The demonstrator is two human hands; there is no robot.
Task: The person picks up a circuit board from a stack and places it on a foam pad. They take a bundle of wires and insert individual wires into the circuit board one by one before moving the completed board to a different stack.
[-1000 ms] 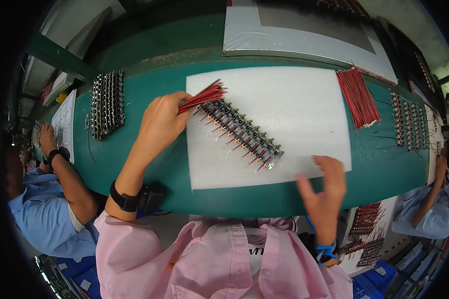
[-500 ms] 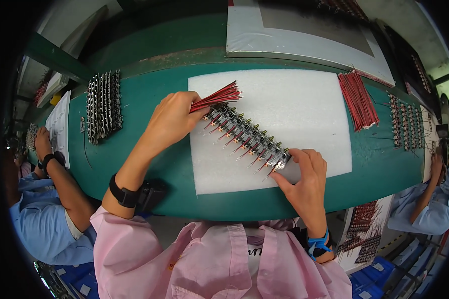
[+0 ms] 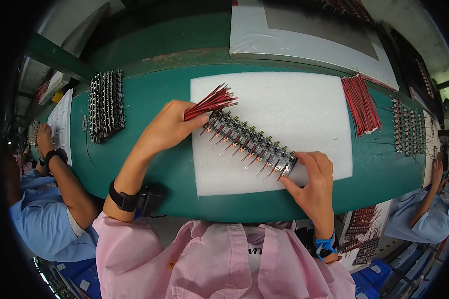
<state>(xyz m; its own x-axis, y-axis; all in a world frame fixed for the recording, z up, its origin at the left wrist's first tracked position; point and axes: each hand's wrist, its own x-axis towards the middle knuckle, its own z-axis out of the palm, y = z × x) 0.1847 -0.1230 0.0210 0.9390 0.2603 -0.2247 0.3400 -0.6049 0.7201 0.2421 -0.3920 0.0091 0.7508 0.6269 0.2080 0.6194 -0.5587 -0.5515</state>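
My left hand [image 3: 170, 124] is closed round a bundle of red and black wires [image 3: 212, 103], whose loose ends fan out to the upper right. Its thumb lies at the left end of a long panel of small circuit boards [image 3: 249, 142]. The panel slants down to the right, with yellowish-green parts along its upper edge and short wires hanging from its lower edge. At the panel's lower right end, my right hand [image 3: 312, 182] pinches it between thumb and fingers. A white foam sheet [image 3: 309, 109] lies beneath; whether the panel touches it I cannot tell.
A stack of board panels [image 3: 106, 106] lies on the green tabletop [image 3: 139, 99] at left. A pile of red wires [image 3: 361, 105] and more wired boards [image 3: 409, 127] lie at right. Co-workers in blue sit on both sides, including a left co-worker's arm [image 3: 67, 187].
My right hand and the panel's right end have shifted slightly right and toward me. The wire bundle in my left hand has tipped a little steeper.
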